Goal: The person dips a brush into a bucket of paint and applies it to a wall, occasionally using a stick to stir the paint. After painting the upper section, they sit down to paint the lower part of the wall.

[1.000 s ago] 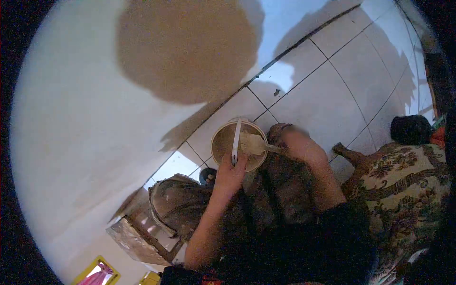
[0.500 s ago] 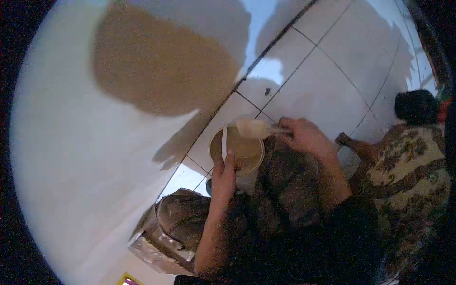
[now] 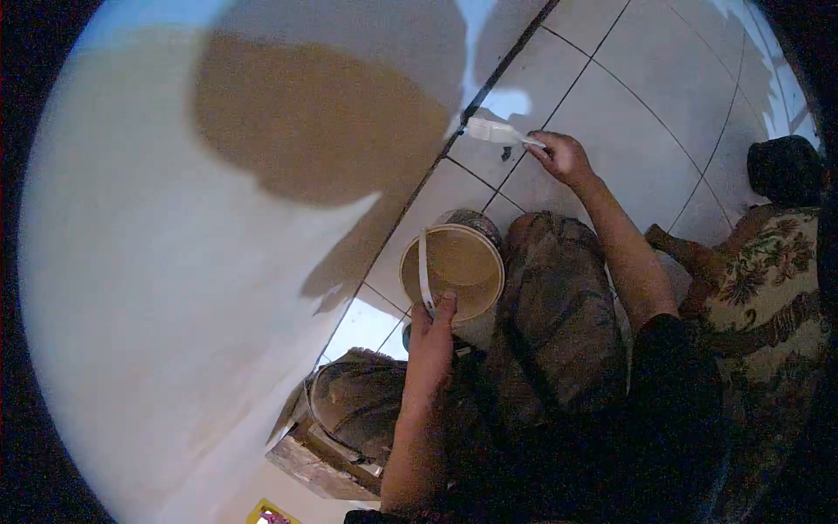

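My right hand [image 3: 563,159], arm stretched forward, is closed on the handle of a paintbrush [image 3: 493,131]. Its pale bristles point left, right at the line where the wall [image 3: 218,306] meets the tiled floor. Below and nearer to me, my left hand [image 3: 432,336] grips the near rim of a round bucket [image 3: 476,244], thumb over the edge beside the lower end of its white strap handle [image 3: 424,262]. The bucket tilts toward me, and its inside looks tan. My bent knee [image 3: 550,262] is just right of it.
Shadows fall across the pale wall. A worn box-like piece [image 3: 323,467] stands by my left leg, near a yellow-edged item [image 3: 271,511]. At right is a person in patterned cloth [image 3: 768,297], with a dark rounded object [image 3: 786,175] beyond. A small dark bit [image 3: 506,154] lies on the floor.
My right hand has carried the paintbrush from above the bucket forward to the foot of the wall. My left hand still holds the bucket; the view has shifted slightly.
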`<state>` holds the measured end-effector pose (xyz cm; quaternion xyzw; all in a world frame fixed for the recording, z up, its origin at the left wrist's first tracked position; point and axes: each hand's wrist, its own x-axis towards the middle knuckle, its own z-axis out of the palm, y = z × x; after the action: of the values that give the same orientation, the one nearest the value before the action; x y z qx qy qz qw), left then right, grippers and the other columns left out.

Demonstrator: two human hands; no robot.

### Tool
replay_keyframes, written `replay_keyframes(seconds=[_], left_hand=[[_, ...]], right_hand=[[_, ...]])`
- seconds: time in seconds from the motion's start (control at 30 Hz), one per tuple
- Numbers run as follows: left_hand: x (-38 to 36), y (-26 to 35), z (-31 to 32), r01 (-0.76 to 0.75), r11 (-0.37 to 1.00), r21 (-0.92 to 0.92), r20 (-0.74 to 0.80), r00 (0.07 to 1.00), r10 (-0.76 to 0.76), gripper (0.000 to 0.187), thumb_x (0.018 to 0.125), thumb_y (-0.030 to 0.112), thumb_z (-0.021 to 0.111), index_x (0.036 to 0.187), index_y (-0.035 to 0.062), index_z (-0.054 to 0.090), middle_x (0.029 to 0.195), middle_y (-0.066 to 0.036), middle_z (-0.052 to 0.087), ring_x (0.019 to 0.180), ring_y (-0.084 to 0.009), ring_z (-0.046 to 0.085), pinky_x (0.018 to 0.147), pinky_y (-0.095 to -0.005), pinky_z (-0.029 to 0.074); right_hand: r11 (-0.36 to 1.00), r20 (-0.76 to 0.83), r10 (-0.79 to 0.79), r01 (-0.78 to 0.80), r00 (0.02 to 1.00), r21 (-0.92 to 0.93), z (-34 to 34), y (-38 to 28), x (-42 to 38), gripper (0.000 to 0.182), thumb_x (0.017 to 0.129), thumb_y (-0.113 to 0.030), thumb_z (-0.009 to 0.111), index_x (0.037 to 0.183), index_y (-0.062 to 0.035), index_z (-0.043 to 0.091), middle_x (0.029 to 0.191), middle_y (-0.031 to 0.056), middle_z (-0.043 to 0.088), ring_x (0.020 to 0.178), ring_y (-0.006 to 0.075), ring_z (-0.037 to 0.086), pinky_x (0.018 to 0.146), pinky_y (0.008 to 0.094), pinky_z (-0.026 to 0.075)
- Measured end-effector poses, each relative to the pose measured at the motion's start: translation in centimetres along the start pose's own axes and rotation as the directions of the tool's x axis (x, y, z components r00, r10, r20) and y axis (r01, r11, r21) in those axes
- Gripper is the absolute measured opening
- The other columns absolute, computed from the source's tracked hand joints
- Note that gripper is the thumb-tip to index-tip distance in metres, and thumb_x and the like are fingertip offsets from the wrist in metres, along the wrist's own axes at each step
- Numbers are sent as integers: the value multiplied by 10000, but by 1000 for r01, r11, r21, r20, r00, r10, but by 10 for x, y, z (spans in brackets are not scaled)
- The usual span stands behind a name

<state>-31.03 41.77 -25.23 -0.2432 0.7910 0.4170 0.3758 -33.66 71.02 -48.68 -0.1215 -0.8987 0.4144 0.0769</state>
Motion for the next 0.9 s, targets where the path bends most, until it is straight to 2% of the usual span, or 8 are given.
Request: replay_keyframes(seconds=[0.07,0.13,0.23,0.43,0.6,0.67,0.8,0.9], left_hand=[[7,-12,-3,-33,998,-44,-7,999,33,600,827,506,519,1090,-32,485,998,-137,591,909,-224,537,827,-308,393],[14,-13,-7,31,990,-135,144,989,-12,617,854,365,541,1273,-33,326,1215,-187,459,1119,-256,438,947,-332,309],[4,3,-5,56,998,2,80,995,-56,541,867,354,528,1217,-33,382,1142,-172,512,1060,-237,481,921,-324,337],[-4,10,3,-12,995,-97,85,996,20,426,872,305,543,1117,-28,440,982,-143,586,929,-192,545,846,-300,395],[-2,8,6,-35,996,-87,59,997,40,402,874,287,548,1104,-28,447,1004,-148,573,936,-197,536,824,-304,406],[-2,6,5,-32,997,-67,60,998,36,397,876,285,544,1102,-27,447,1011,-146,569,937,-198,533,818,-305,408],[-3,8,9,-81,997,1,61,995,81,422,877,290,541,1141,-17,423,1052,-157,552,944,-192,523,826,-309,403],[-4,7,7,-81,996,-33,79,993,83,452,873,286,548,1187,-1,396,1070,-163,542,954,-189,517,836,-306,399]], right_hand=[[994,26,-22,25,999,-102,14,0,11,256,818,-292,571,985,-101,599,868,116,626,746,294,607,676,380,492],[983,41,-80,85,996,-162,23,0,18,242,818,-271,578,981,-92,594,857,117,621,745,299,602,660,384,492],[960,70,-132,145,989,-239,32,0,27,224,812,-252,589,972,-95,593,844,116,615,744,300,599,646,389,494],[934,22,-161,159,987,-318,35,9,34,218,803,-257,598,972,-119,599,812,97,610,729,284,600,632,382,497],[914,37,-160,162,986,-371,38,21,32,279,802,-277,572,1053,-157,568,869,96,611,838,276,596,709,382,500],[942,187,-92,146,978,-302,26,6,36,258,821,-286,550,1044,-160,577,835,96,606,801,283,595,696,390,497],[905,152,-104,157,983,-396,37,17,44,254,830,-294,532,1043,-163,576,802,102,594,778,288,592,678,383,497],[906,10,3,2,1000,-423,38,36,51,329,818,-360,541,1041,-121,573,805,130,594,779,286,593,674,377,500]])
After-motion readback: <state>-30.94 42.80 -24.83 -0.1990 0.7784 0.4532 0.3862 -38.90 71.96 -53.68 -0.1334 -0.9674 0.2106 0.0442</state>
